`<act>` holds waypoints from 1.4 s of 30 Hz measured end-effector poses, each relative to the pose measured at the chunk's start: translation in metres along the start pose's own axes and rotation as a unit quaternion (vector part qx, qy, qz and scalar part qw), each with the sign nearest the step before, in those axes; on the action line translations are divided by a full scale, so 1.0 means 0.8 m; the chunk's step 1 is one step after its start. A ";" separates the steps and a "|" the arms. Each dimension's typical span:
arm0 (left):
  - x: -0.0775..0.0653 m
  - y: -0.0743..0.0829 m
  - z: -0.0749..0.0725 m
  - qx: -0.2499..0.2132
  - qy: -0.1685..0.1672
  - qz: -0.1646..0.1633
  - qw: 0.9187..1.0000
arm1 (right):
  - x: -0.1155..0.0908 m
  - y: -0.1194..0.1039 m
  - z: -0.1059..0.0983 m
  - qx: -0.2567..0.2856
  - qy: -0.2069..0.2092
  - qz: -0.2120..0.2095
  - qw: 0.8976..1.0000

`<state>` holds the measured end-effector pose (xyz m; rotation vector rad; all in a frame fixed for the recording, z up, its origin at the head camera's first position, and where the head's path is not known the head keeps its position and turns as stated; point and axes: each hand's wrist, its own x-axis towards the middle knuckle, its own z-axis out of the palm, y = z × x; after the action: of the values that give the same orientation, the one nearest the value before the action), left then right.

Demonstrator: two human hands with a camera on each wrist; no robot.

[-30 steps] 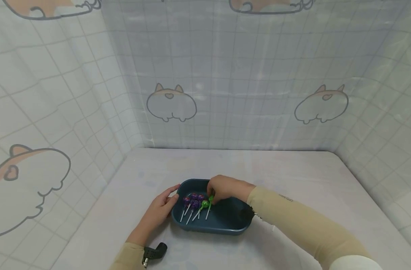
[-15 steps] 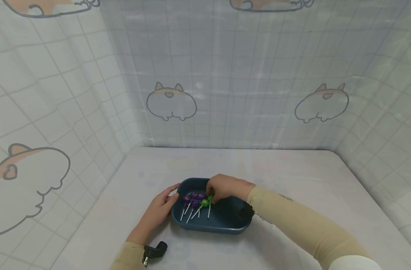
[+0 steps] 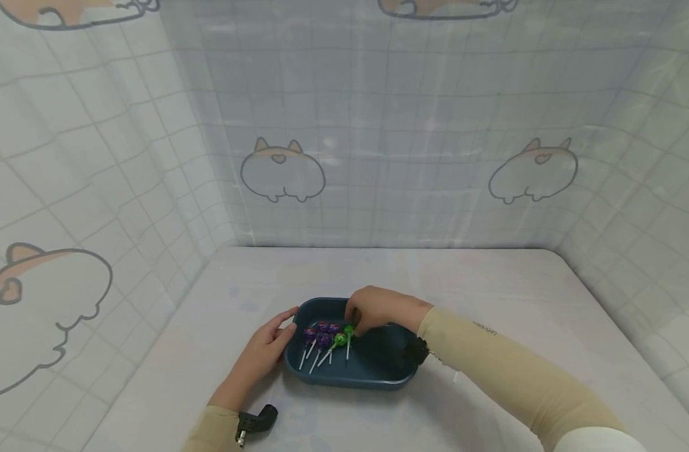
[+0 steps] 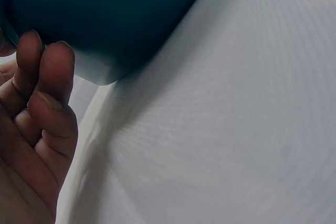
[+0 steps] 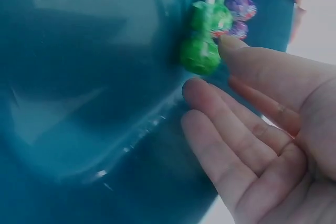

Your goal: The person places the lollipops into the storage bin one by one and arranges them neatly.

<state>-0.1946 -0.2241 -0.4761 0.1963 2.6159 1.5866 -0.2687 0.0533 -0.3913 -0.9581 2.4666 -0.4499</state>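
A dark teal oval tray [image 3: 355,380] rests on the table with several lollipops in its left half. My left hand [image 3: 260,348] holds the tray's left end, thumb at the rim; in the left wrist view its fingertips [image 4: 56,66] meet the outer side. Over the tray's back part hovers my right hand [image 3: 380,309]. In the right wrist view its thumb and fingers are spread beside a green-wrapped lollipop [image 5: 200,57], with nothing between them. A second green lollipop [image 3: 340,339] lies to its left, next to several purple ones [image 3: 324,341]. Their white sticks point toward me.
White table [image 3: 491,295] surrounds the tray. Pale, grid-printed sheeting [image 3: 406,157] with cartoon animals rises at the back and both sides. Black camera mounts sit on both wrists, the left one [image 3: 258,419] near the table's front.
The rightmost green lollipop has turned so its stick points more straight toward me. My right hand has drawn slightly back and up from it. My left hand stays on the tray.
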 end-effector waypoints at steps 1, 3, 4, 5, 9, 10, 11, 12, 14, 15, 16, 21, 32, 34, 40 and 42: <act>0.000 0.000 0.000 0.000 0.000 -0.001 1.000 | -0.002 0.000 -0.003 0.003 0.002 -0.002 1.000; 0.000 0.001 0.000 0.000 0.001 -0.005 1.000 | -0.007 0.001 -0.010 0.009 0.007 -0.007 1.000; -0.001 0.001 0.000 0.000 0.001 -0.007 1.000 | -0.010 0.001 -0.014 0.014 0.010 -0.011 1.000; -0.001 0.002 0.000 0.000 0.001 -0.008 1.000 | -0.013 0.002 -0.018 0.019 0.013 -0.015 1.000; -0.001 0.003 0.000 0.001 0.003 -0.009 1.000 | -0.027 0.010 -0.029 0.045 0.038 -0.034 0.998; -0.001 0.004 0.000 0.002 0.003 -0.009 1.000 | -0.031 0.013 -0.031 0.053 0.046 -0.036 0.997; -0.001 0.004 0.000 0.004 0.002 -0.009 1.000 | -0.035 0.016 -0.032 0.063 0.054 -0.038 0.996; -0.001 0.004 0.000 0.005 0.002 -0.009 1.000 | -0.039 0.020 -0.033 0.072 0.062 -0.040 0.995; -0.002 0.004 0.000 0.006 0.002 -0.009 1.000 | -0.048 0.026 -0.033 0.091 0.076 -0.038 0.992; -0.002 0.004 0.000 0.006 0.002 -0.009 1.000 | -0.052 0.030 -0.033 0.102 0.084 -0.039 0.990; -0.002 0.003 0.000 0.007 0.002 -0.010 1.000 | -0.056 0.034 -0.033 0.111 0.090 -0.040 0.989; -0.002 0.004 0.000 0.005 0.002 -0.010 1.000 | -0.078 0.053 -0.030 0.139 0.115 -0.045 0.983; -0.002 0.006 0.000 -0.003 0.003 -0.007 1.000 | -0.119 0.087 -0.024 0.167 0.155 -0.043 0.973; -0.002 0.005 0.001 -0.001 0.004 -0.008 1.000 | -0.129 0.092 -0.024 0.179 0.162 -0.042 0.969; -0.001 0.005 0.002 -0.005 0.005 -0.008 1.000 | -0.154 0.116 -0.013 0.203 0.190 -0.011 0.960; -0.002 0.005 0.002 -0.006 0.006 -0.006 1.000 | -0.162 0.125 -0.007 0.206 0.199 0.007 0.958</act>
<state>-0.1926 -0.2211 -0.4731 0.1713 2.6106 1.6029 -0.2418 0.2149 -0.3935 -0.7264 2.5590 -1.1990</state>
